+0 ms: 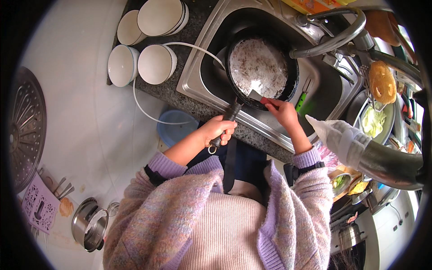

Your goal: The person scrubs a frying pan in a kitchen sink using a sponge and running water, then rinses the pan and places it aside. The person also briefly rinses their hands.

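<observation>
My left hand (219,131) is closed around the black handle of a frying pan (258,67), which rests tilted over the steel sink (211,86). The pan's inside is scorched, with brown and whitish patches. In my right hand (281,113) is a scraper (258,97) with a red handle and a flat metal blade. The blade touches the pan's inner wall on the side near me. A green-handled tool (301,101) with a metal end lies in the sink, right of the pan. A white hose or cord (199,49) runs over the sink's left rim.
Several white bowls (154,64) stand on the granite counter (152,89) to the left. A curved metal faucet (337,45) reaches over the sink's right part. Below the counter is a blue basin (173,126). A winter melon (388,165) with a wrapped end juts in at right, near a bowl of chopped greens (374,119).
</observation>
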Available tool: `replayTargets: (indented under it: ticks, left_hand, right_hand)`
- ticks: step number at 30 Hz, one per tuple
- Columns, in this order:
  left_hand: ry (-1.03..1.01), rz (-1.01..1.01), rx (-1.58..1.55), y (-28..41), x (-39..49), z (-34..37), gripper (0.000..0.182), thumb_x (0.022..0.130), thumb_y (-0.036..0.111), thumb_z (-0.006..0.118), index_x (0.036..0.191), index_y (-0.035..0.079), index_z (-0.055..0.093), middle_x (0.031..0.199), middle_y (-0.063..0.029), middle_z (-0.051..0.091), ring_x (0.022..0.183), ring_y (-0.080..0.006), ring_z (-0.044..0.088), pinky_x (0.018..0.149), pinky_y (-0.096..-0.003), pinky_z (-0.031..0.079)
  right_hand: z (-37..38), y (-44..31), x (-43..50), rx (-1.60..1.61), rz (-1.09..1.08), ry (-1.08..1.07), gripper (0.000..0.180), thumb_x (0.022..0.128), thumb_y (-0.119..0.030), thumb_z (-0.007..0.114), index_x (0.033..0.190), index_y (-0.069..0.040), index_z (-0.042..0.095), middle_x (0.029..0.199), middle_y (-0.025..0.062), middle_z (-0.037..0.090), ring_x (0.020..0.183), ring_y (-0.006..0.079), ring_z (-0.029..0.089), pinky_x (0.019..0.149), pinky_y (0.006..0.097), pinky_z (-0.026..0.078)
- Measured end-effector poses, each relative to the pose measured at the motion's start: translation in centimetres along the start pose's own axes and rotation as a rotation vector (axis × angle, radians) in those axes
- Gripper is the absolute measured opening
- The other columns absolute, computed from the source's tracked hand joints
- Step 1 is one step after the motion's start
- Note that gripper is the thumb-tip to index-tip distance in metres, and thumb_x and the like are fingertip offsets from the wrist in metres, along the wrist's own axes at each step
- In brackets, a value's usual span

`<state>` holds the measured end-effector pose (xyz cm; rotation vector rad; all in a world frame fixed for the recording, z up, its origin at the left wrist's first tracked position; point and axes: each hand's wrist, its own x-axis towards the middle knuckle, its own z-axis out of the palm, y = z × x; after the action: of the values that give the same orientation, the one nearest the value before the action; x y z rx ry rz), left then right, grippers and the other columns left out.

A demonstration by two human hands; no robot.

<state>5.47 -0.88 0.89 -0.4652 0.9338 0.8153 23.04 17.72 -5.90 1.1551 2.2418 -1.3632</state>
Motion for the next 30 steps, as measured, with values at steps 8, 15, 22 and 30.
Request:
replayTargets:
  ticks: [8,15,22,30]
  left_hand:
    - [-0.025,-0.015,-0.004,0.3,0.0,0.0,0.011,0.086,0.012,0.053,0.080,0.010,0.044,0.059,0.0025,0.042,0.042,-0.0059,0.039,0.037,-0.0233,0.034]
    - [-0.015,-0.008,0.003,0.3,0.0,-0.1,0.011,0.086,0.012,0.053,0.078,0.010,0.044,0.058,0.0027,0.042,0.041,-0.0062,0.040,0.037,-0.0233,0.033]
    - [-0.001,-0.002,0.029,0.1,0.2,-0.1,0.010,0.087,0.012,0.052,0.079,0.010,0.045,0.057,0.0030,0.041,0.040,-0.0062,0.039,0.035,-0.0233,0.032]
    - [0.007,-0.021,0.066,0.4,0.1,-0.1,0.015,0.086,0.013,0.053,0.075,0.010,0.043,0.059,0.0017,0.043,0.042,-0.0067,0.040,0.037,-0.0240,0.033]
  right_hand:
    - [0.4,0.4,0.5,0.046,0.019,0.008,0.027,0.080,-0.027,0.065,0.104,-0.015,0.066,0.078,0.0147,0.064,0.067,0.0239,0.064,0.063,0.0290,0.047]
    - [0.0,0.3,1.2,0.083,-0.044,-0.058,0.022,0.083,-0.024,0.063,0.103,-0.016,0.067,0.083,0.0120,0.066,0.073,0.0221,0.065,0.067,0.0276,0.048]
    - [-2.1,-0.9,3.2,-0.056,-0.141,-0.105,0.023,0.082,-0.027,0.062,0.103,-0.020,0.067,0.086,0.0063,0.068,0.075,0.0216,0.065,0.068,0.0274,0.049]
    - [-3.1,-1.3,4.6,-0.094,-0.267,-0.133,0.025,0.081,-0.033,0.063,0.102,-0.019,0.067,0.083,0.0106,0.066,0.073,0.0266,0.063,0.067,0.0313,0.049]
